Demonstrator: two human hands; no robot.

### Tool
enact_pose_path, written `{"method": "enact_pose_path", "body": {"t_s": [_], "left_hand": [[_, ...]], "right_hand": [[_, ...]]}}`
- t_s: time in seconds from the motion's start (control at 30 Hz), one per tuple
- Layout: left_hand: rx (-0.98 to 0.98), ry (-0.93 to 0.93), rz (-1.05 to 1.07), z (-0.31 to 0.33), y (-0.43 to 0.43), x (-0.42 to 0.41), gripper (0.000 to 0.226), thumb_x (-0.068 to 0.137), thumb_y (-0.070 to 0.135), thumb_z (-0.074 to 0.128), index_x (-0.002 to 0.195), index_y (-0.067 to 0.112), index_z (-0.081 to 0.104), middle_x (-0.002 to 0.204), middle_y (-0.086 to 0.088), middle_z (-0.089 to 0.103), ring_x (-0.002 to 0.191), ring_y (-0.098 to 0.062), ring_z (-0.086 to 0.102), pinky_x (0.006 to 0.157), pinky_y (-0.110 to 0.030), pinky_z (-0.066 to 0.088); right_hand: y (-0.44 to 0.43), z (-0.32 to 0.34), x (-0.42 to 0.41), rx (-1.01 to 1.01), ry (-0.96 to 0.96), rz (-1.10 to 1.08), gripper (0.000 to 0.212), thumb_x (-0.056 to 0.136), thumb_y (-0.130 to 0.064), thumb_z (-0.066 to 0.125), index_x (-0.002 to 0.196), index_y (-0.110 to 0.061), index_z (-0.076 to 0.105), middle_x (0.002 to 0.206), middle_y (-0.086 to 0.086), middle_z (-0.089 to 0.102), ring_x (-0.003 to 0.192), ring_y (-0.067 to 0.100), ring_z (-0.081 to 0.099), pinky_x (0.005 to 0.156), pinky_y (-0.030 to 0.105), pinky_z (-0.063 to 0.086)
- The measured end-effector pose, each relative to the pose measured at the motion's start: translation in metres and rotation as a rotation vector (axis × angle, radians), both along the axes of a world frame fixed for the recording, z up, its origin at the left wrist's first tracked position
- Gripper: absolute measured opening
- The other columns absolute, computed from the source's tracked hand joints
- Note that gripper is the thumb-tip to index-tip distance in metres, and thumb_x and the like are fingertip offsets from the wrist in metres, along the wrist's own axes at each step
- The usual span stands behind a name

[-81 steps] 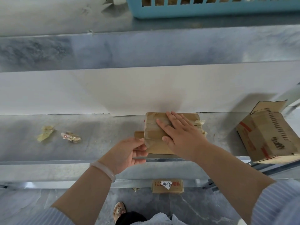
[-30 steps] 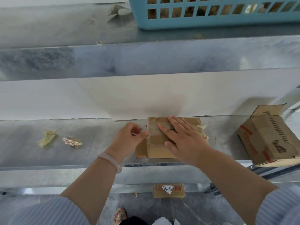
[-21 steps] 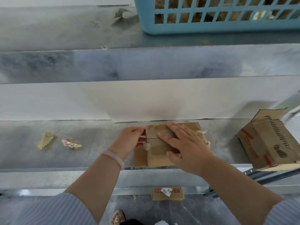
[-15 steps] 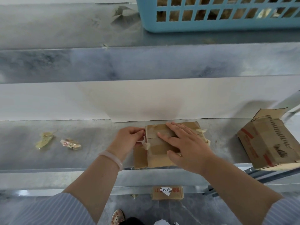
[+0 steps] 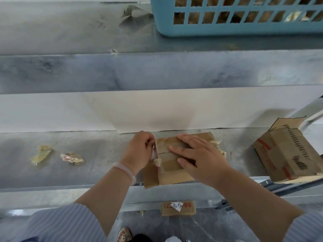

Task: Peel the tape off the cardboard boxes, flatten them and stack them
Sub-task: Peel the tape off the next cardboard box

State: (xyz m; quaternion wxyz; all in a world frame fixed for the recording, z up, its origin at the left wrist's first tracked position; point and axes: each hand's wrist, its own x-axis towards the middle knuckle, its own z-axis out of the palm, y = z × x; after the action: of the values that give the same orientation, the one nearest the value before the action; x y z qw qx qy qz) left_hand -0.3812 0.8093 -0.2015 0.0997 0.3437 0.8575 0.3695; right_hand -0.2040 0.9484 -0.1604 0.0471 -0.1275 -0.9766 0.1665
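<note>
A grey metal counter [image 5: 97, 163] runs across the middle of the frame, with a higher shelf [image 5: 70, 32] of the same metal above it. In the upper right a blue slotted basket [image 5: 227, 31] sits on that shelf. At the right edge of the frame an open cardboard box [image 5: 286, 154] with red stripes and a barcode lies tilted on the counter. At centre a flattened box [image 5: 167, 173] lies at the counter's near edge. The right hand [image 5: 201, 154] presses down on it with straight, spread fingers. The left hand [image 5: 139, 151], just beside its left side, pinches a strip of tape [image 5: 156, 154] lifted from the cardboard, fingers curled. Low in the frame a small box [image 5: 178, 207] with a white label lies on the floor. Two crumpled tape scraps [image 5: 42, 153] [image 5: 71, 158] rest on the counter at left, and torn shreds [image 5: 217, 145] cling to the flattened box's right edge.
</note>
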Motion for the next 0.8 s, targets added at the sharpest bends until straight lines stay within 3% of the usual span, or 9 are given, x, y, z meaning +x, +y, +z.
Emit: {"method": "enact_pose_path", "body": {"t_s": [0.03, 0.17, 0.33, 0.5, 0.63, 0.7, 0.8], "left_hand": [[0.020, 0.005, -0.001, -0.003, 0.001, 0.000, 0.022, 0.089, 0.006, 0.054, 0.072, 0.020, 0.056, 0.079, 0.006, 0.054, 0.074, -0.005, 0.052, 0.064, -0.011, 0.037], [0.116, -0.240, 0.053, -0.008, 0.006, 0.003, 0.025, 0.093, -0.001, 0.046, 0.075, 0.015, 0.052, 0.081, -0.007, 0.055, 0.074, -0.023, 0.054, 0.073, -0.042, 0.050], [0.320, -0.396, 0.070, 0.015, 0.009, 0.002, 0.023, 0.097, -0.004, 0.041, 0.081, 0.010, 0.051, 0.089, -0.015, 0.053, 0.080, -0.021, 0.054, 0.077, -0.035, 0.055], [0.210, -0.421, 0.029, 0.032, -0.004, -0.008, 0.018, 0.096, 0.002, 0.049, 0.084, 0.009, 0.059, 0.084, -0.008, 0.063, 0.081, -0.015, 0.064, 0.080, -0.031, 0.057], [0.371, -0.823, 0.177, 0.038, -0.003, -0.006, 0.015, 0.099, 0.010, 0.048, 0.101, 0.005, 0.062, 0.083, -0.010, 0.066, 0.075, -0.021, 0.067, 0.081, -0.040, 0.058], [0.249, -0.758, 0.139, 0.037, -0.002, -0.005, 0.017, 0.096, 0.018, 0.057, 0.106, 0.006, 0.064, 0.090, -0.011, 0.070, 0.079, -0.023, 0.069, 0.080, -0.037, 0.058], [0.145, -0.590, 0.099, 0.036, -0.002, -0.003, 0.011, 0.088, 0.017, 0.069, 0.092, 0.008, 0.071, 0.087, -0.010, 0.073, 0.085, -0.024, 0.071, 0.074, -0.028, 0.059]], "right_hand": [[0.000, 0.000, 0.000, -0.003, 0.003, 0.001, 0.041, 0.093, -0.051, 0.045, 0.132, -0.062, 0.042, 0.153, -0.024, 0.027, 0.140, -0.002, 0.014, 0.107, 0.011, -0.006], [0.000, 0.000, 0.001, 0.003, 0.022, 0.012, 0.040, 0.094, -0.047, 0.048, 0.133, -0.057, 0.046, 0.153, -0.018, 0.033, 0.142, 0.004, 0.021, 0.114, 0.020, 0.005], [0.001, -0.001, -0.001, 0.017, 0.018, 0.004, 0.040, 0.094, -0.048, 0.046, 0.133, -0.056, 0.046, 0.153, -0.017, 0.034, 0.143, 0.005, 0.022, 0.116, 0.021, 0.007], [0.000, -0.002, -0.002, 0.026, 0.012, -0.002, 0.040, 0.094, -0.050, 0.043, 0.133, -0.058, 0.044, 0.153, -0.019, 0.032, 0.142, 0.004, 0.019, 0.115, 0.021, 0.005], [0.000, -0.002, -0.001, 0.034, 0.017, -0.002, 0.040, 0.094, -0.049, 0.045, 0.133, -0.057, 0.045, 0.153, -0.018, 0.032, 0.142, 0.004, 0.020, 0.112, 0.018, -0.001], [0.000, -0.002, -0.001, 0.037, 0.014, 0.000, 0.040, 0.095, -0.049, 0.045, 0.134, -0.057, 0.045, 0.153, -0.017, 0.032, 0.143, 0.005, 0.020, 0.112, 0.018, -0.001], [-0.001, -0.002, -0.001, 0.048, 0.013, -0.002, 0.040, 0.095, -0.049, 0.044, 0.134, -0.057, 0.044, 0.154, -0.017, 0.032, 0.143, 0.005, 0.019, 0.111, 0.016, -0.004]]}}
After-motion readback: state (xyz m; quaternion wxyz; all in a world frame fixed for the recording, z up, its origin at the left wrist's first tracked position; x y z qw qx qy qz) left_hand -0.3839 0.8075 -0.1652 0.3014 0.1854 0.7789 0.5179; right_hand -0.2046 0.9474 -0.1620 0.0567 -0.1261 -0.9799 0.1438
